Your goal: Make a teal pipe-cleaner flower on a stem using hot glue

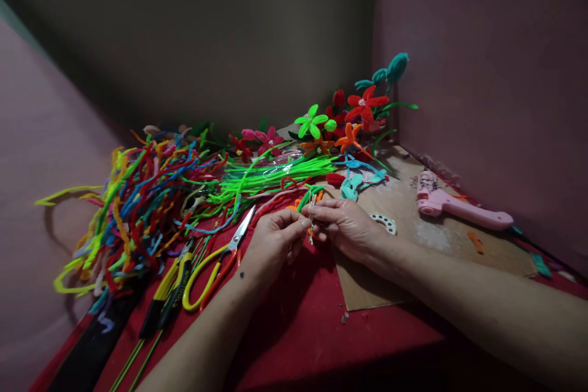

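Pinched tight is how we've got it: the fingertips of our left hand [275, 236] and right hand [344, 226] meet around a little bunch of pale strands [311, 234], just below the center of the frame. Can't tell which hand has the firmer hold, since our fingers cover part of it. Some green and orange fuzzy stuff pokes out right behind.

Just left of our left hand we have scissors [228, 248], blades pointing up, with pliers [182, 275] next to them at lower left. Big messy pile of colorful stems [138, 214] on the left side, green bundle [280, 174] mid-frame, and above that our flowers, including a green one [311, 121] and a red one [365, 104]. Over on the right, a pink tool [463, 205] sits on the cardboard [372, 285], and a white ring [391, 225] peeks out beside our right hand.
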The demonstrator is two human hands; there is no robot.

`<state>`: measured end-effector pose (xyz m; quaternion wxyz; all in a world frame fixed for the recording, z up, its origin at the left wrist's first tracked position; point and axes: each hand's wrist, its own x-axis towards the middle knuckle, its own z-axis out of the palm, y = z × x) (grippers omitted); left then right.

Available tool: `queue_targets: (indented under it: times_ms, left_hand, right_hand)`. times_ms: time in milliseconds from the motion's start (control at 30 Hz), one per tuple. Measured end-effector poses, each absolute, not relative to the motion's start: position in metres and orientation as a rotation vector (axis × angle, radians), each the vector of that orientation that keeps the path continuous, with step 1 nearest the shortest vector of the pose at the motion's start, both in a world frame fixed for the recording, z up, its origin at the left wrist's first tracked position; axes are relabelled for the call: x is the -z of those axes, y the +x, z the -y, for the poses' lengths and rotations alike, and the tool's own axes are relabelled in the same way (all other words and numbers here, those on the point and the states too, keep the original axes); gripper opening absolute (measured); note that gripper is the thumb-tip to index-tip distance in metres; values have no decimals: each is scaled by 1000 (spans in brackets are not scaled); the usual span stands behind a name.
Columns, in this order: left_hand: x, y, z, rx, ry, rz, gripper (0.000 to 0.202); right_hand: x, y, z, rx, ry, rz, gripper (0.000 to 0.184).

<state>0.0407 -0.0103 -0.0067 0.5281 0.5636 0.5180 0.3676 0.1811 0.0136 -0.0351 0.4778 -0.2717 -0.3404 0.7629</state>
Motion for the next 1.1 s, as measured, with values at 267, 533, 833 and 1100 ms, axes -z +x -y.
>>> queue_targets:
  times_ms: [267, 533, 833, 1100]
  left_hand:
    - [-5, 32, 9, -1165, 1485, -1180, 36]
    - [-2, 29, 10, -986, 1621, -1216, 28]
    - [-4, 29, 10, -965, 1571, -1194, 26]
    - [1, 28, 7, -1050, 1440, -1170, 37]
  right_hand:
    - [35, 182, -11, -1972, -634, 1052, 21]
    - [38, 182, -11, -2093, -600, 1032, 17]
    - [36, 183, -12, -2105, -581, 1015, 15]
    - [37, 184, -13, -2114, -568, 1008, 19]
